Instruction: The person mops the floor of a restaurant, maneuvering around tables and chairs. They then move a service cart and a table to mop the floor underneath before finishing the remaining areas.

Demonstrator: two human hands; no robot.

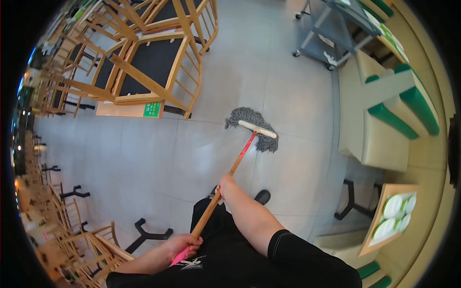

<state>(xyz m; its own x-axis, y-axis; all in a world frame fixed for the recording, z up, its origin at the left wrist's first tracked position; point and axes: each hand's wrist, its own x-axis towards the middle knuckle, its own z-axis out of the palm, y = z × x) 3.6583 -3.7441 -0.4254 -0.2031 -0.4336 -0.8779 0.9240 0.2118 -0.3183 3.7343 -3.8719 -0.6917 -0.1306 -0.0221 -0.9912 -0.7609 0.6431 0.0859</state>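
A mop (210, 212) with a wooden handle slants away from my body across the tiled floor. Its grey string head (246, 115) lies spread on the tiles, under a white crossbar (258, 129). Red covers the handle just above that bar, and pink covers its near end. Close to my waist, my left hand (184, 246) is wrapped around the handle by the pink part. My right hand (224, 185) grips the same handle farther down, nearer the mop head. Some of the right fingers are hidden behind the handle.
Wooden chairs (152, 62) rest upside down on a table (127, 109) at the upper left. A grey wheeled cart (331, 33) stands at the upper right beside a cushioned bench (370, 120). White dishes (394, 206) sit on a table at right. Black table legs (149, 235) stand at lower left.
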